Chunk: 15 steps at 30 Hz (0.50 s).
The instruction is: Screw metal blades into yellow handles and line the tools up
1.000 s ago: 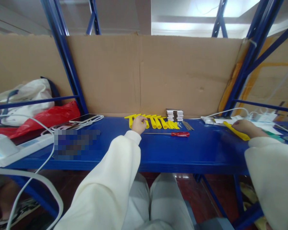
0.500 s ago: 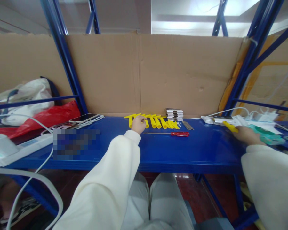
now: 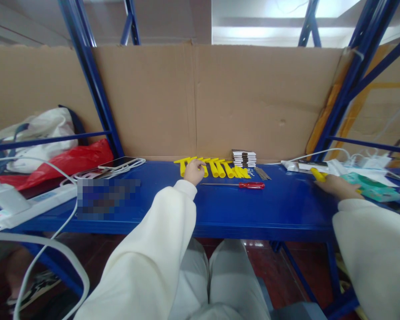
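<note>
My left hand is over the left part of a row of yellow T-shaped plastic handles at the back of the blue table. Its fingers are curled in a pinch above one of them, and what they hold, if anything, is hidden. Far to the right, my right hand is closed around a yellow plastic handle, whose ends stick out on both sides. Right of the row lie small flat yellow pieces, tiny white bits and thin grey metal strips. A red-handled screwdriver lies in front.
A stack of small white packs stands against the cardboard panel. On the left are a phone, cables, a power strip and a red bag. A green packet and white cables lie at right. Blue posts frame the table.
My right hand has shifted slightly left with the yellow handle. My left hand stays over the row, and the view has moved a little.
</note>
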Each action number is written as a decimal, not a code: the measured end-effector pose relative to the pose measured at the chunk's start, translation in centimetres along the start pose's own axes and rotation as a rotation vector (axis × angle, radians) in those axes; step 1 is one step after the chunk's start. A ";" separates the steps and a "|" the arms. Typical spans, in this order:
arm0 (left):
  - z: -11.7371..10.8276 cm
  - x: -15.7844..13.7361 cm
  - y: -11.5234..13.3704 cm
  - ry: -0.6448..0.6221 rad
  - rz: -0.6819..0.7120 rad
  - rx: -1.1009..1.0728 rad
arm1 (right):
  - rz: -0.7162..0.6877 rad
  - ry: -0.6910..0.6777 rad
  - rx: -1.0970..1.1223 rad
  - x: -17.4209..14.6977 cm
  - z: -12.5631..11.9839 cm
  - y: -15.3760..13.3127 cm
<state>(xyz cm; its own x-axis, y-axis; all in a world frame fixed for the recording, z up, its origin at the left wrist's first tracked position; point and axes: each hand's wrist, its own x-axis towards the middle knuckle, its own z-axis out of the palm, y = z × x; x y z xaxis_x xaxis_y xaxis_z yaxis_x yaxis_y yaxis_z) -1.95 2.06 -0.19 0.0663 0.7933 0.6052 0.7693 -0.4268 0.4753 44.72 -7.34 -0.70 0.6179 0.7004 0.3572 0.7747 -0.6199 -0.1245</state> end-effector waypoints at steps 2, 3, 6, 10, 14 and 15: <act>0.1 0.1 -0.1 0.008 0.008 -0.003 | 0.109 -0.130 0.069 -0.5 -0.7 -0.8; 0.1 0.1 -0.2 0.014 0.013 -0.008 | 0.127 -0.158 0.100 -0.8 -1.0 -1.1; 0.4 0.3 -0.6 0.046 0.028 -0.033 | 0.112 -0.120 0.155 -1.5 -1.7 -1.8; 0.7 0.3 -0.8 0.087 0.045 -0.063 | 0.121 0.019 0.199 -1.8 -2.2 -2.5; 0.7 0.3 -0.7 0.094 0.030 -0.091 | 0.074 0.184 0.316 -1.4 -2.6 -3.5; 0.7 0.3 -0.6 0.094 0.015 -0.099 | 0.046 0.231 0.361 -1.2 -2.7 -3.8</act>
<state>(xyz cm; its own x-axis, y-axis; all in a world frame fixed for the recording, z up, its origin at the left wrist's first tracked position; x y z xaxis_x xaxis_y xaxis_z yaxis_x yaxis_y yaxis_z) -1.99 2.84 -0.73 0.0143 0.7442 0.6678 0.7020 -0.4830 0.5233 40.62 -6.77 1.83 0.6387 0.5518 0.5362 0.7694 -0.4569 -0.4463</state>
